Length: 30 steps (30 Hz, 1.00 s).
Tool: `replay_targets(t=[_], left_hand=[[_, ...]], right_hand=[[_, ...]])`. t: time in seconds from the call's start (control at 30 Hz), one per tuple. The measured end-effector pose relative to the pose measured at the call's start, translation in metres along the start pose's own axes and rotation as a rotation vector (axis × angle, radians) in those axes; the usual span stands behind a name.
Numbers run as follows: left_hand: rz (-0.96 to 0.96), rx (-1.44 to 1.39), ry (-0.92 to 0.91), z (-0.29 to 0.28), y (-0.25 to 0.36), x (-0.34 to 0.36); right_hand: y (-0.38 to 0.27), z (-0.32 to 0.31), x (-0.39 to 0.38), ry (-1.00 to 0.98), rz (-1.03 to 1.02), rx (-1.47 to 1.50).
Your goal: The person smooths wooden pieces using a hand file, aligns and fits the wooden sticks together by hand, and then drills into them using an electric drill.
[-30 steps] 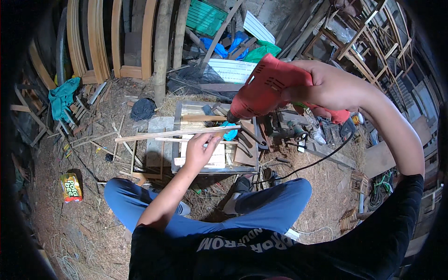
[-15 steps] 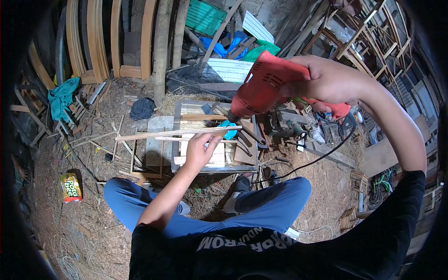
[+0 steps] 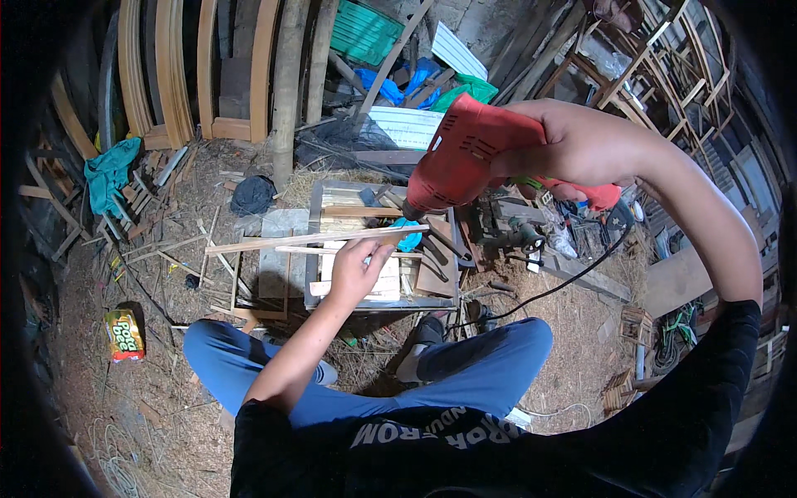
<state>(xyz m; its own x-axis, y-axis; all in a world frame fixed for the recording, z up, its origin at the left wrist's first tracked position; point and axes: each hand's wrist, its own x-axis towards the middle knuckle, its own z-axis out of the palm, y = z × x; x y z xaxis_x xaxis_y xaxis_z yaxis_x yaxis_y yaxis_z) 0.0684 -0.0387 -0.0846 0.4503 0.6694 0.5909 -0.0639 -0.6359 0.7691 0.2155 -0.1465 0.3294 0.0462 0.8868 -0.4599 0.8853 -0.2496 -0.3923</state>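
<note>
My right hand (image 3: 573, 145) grips a red corded power drill (image 3: 473, 153), its nose tilted down to the left. The drill's front end sits just above the right end of a thin wooden strip (image 3: 290, 241); whether the bit touches the wood I cannot tell. Closed round that end is my left hand (image 3: 359, 270), which pinches the strip. Below lies a low work table (image 3: 312, 286) with pale wood pieces (image 3: 365, 278), a second thin strip (image 3: 303, 249), a teal-blue cloth or bag (image 3: 408, 241) and dark-handled tools (image 3: 436, 264).
The drill's black cord (image 3: 573, 275) curves down on the right. Wood scraps and sticks (image 3: 207, 249) litter the floor at left, near a black bag (image 3: 253, 194) and a green and yellow snack packet (image 3: 124, 334). Curved boards (image 3: 170, 70) lean behind; wooden frames (image 3: 664, 66) are stacked far right.
The drill and my right hand have shifted very slightly left and down. My left hand and the strip stay nearly in place.
</note>
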Motion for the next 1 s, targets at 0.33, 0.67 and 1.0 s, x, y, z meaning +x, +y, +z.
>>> replay_targets(t=[0.33, 0.67, 1.0], left_hand=[[-0.032, -0.012, -0.024, -0.0038, 0.0047, 0.0035], [-0.017, 0.006, -0.017, -0.0017, -0.0005, 0.0001], [-0.014, 0.015, -0.008, -0.0013, -0.0007, 0.0003]], right_hand=[[0.0024, -0.0011, 0.0047, 0.035, 0.052, 0.011], [0.005, -0.0001, 0.0035, 0.047, 0.041, 0.008], [-0.0006, 0.0012, 0.0013, 0.035, 0.035, -0.02]])
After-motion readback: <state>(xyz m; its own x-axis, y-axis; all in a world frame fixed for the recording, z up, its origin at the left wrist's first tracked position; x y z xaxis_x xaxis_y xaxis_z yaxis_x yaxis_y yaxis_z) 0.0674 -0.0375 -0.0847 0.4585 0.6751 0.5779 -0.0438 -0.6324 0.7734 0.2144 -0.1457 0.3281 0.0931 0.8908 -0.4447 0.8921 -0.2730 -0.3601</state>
